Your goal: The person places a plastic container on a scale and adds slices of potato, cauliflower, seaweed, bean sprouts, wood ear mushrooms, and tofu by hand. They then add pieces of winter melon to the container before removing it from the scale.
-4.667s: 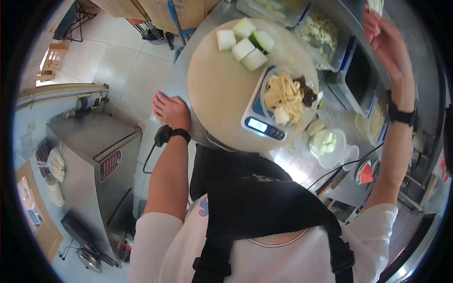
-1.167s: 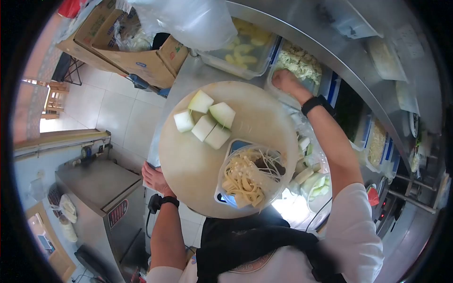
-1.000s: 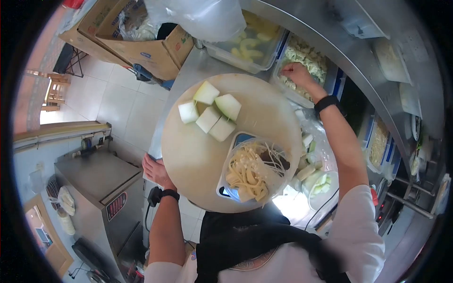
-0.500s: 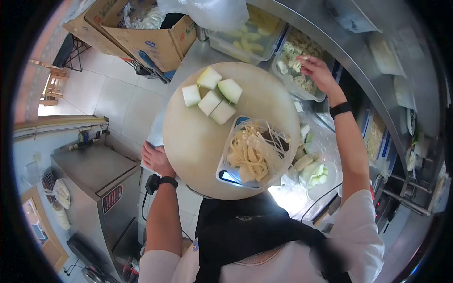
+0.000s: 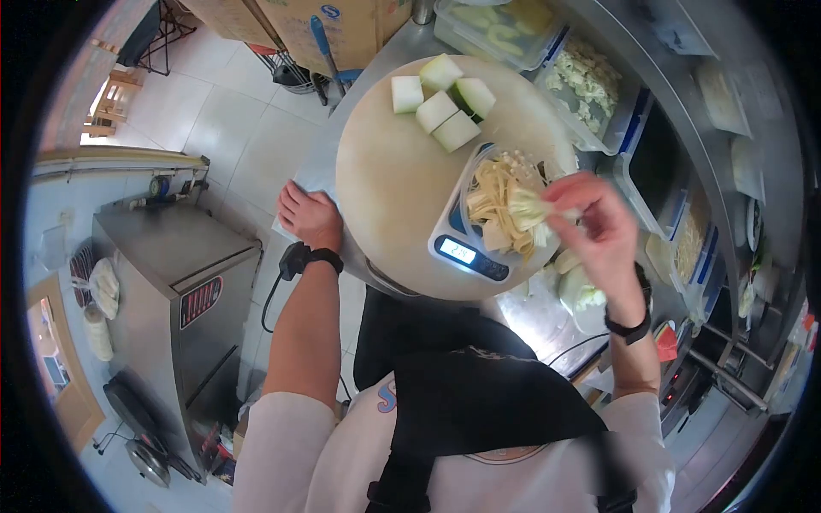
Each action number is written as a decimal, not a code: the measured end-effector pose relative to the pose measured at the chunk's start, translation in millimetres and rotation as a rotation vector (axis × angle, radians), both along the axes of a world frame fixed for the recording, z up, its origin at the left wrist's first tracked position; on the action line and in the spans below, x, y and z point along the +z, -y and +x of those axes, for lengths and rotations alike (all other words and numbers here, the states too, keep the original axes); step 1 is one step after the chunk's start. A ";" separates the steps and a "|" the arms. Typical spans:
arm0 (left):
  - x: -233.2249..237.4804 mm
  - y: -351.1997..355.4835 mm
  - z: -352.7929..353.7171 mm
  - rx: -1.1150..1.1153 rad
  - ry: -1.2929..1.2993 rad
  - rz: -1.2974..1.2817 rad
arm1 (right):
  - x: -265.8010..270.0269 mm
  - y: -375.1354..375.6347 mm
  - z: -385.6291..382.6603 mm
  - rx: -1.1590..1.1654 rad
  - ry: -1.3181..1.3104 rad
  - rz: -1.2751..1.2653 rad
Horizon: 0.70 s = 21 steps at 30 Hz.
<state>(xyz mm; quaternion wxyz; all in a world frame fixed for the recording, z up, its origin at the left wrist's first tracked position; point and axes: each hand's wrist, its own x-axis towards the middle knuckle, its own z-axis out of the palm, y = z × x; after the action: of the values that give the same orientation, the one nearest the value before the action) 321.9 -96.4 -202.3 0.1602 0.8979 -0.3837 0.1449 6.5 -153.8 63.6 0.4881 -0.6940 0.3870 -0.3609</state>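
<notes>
My right hand [image 5: 594,227] pinches a pale cauliflower floret [image 5: 528,208] over the clear plastic bowl [image 5: 472,181]. The bowl holds enoki mushrooms [image 5: 517,160], yellowish strips [image 5: 492,184] and a pale block [image 5: 494,237]; my hand hides part of its right side. Under it is a white kitchen scale [image 5: 439,229] with a lit display [image 5: 457,250]. The scale rests on a round cutting board [image 5: 385,179]. Several winter melon chunks [image 5: 438,111] lie at the board's far side. My left hand [image 5: 310,214] rests on the metal counter edge beside the board, holding nothing, fingers apart.
A tub of cauliflower [image 5: 586,81] and a tub of yellow pieces [image 5: 492,30] stand beyond the board, with more tubs along the right. Cardboard boxes [image 5: 333,21] sit at the back left. A steel cabinet [image 5: 171,239] stands on the left. A cable hangs by my left wrist.
My right hand has moved from the cauliflower tub back to the bowl, carrying a floret. The view has shifted, and the board appears higher and further right. My left hand stays at the counter edge.
</notes>
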 end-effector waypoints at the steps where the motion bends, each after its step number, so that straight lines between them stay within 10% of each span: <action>1: 1.2 -0.2 -0.9 0.001 -0.010 0.012 | -7.3 -6.8 5.4 0.001 0.001 -0.001; 9: 2.8 -0.6 0.3 -0.012 -0.089 0.025 | -18.3 -26.1 22.6 -0.083 -0.745 -0.589; 21: 2.6 -1.0 -0.9 -0.016 -0.069 -0.019 | 19.9 -40.6 3.8 -0.142 -0.674 -0.439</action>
<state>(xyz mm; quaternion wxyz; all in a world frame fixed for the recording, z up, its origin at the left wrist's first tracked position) 320.9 -95.4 -199.6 0.1830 0.8976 -0.3837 0.1163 10.3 -113.2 83.5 0.1481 -0.8327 0.4860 -0.2201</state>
